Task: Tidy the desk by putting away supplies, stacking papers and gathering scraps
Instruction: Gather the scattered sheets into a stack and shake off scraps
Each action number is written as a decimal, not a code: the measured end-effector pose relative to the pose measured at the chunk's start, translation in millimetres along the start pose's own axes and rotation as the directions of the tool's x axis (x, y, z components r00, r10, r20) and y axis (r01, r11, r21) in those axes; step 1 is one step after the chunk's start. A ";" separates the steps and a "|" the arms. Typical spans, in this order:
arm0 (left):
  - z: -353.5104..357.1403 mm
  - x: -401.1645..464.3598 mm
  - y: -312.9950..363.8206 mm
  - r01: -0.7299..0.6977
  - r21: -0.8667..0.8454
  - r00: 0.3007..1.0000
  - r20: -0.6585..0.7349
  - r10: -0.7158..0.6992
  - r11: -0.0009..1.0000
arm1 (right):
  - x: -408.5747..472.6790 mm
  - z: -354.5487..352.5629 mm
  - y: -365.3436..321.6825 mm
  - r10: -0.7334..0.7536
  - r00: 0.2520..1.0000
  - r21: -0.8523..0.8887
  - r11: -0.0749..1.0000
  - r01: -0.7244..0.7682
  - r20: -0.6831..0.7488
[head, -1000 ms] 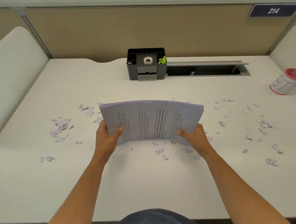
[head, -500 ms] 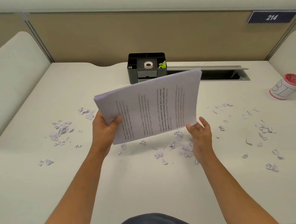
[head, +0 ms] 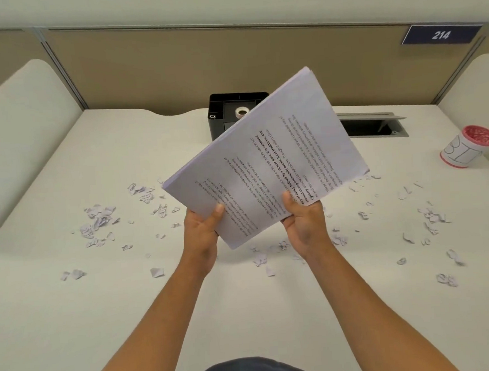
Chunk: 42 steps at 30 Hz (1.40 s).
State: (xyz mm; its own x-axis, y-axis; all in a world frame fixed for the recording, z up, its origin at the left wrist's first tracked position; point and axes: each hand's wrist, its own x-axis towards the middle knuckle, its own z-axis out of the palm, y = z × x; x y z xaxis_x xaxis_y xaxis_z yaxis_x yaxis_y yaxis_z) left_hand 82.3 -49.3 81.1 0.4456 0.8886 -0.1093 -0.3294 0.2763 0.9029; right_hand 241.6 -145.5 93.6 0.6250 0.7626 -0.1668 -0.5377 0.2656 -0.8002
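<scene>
White printed sheets, the stack of papers [head: 267,154], sit raised above the desk [head: 74,327], tilted up toward the far right. We grip its near edge with both hands: our left hand [head: 201,231] and our right hand [head: 305,224] each pinch it, thumb on top. Torn paper scraps [head: 98,221] litter the desk beneath. Behind the stack stands a black organizer [head: 221,114]; a red-rimmed cup [head: 466,148] sits far right.
</scene>
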 end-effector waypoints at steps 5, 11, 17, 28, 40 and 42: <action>-10.3 2.3 5.4 -0.016 -0.012 1.000 0.001 0.016 1.000 | 7.8 -3.0 -20.2 -0.144 0.989 -0.273 0.951 0.142 0.013; -28.9 14.8 19.9 -0.089 0.203 0.992 -0.072 0.105 0.975 | 12.3 -0.5 -44.4 -0.265 0.964 -0.473 0.846 0.245 0.025; -22.7 21.2 33.5 -0.205 0.426 0.978 0.112 0.173 0.881 | 15.4 1.7 -46.6 -0.261 0.955 -0.615 0.733 0.291 0.141; -5.8 11.7 15.4 -0.139 0.407 0.990 0.052 0.129 0.903 | 14.6 -8.4 -11.0 -0.134 0.977 -0.650 0.731 0.209 0.164; 0.4 6.8 7.5 -0.146 0.413 0.987 -0.001 0.161 0.899 | 9.9 -10.8 5.8 -0.149 0.985 -0.607 0.777 0.168 0.082; -0.6 7.4 7.2 -0.150 0.424 0.986 0.002 0.165 0.893 | 10.6 -11.7 6.4 -0.156 0.985 -0.607 0.776 0.172 0.079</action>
State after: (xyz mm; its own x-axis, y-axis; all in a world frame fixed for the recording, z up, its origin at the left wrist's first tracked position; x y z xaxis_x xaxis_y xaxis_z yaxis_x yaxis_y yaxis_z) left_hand 82.7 -40.5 86.5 0.3866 0.9213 0.0418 -0.0080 -0.0420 0.9991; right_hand 251.4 -142.6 80.0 0.6541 0.7564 0.0060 0.0336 -0.0211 -0.9992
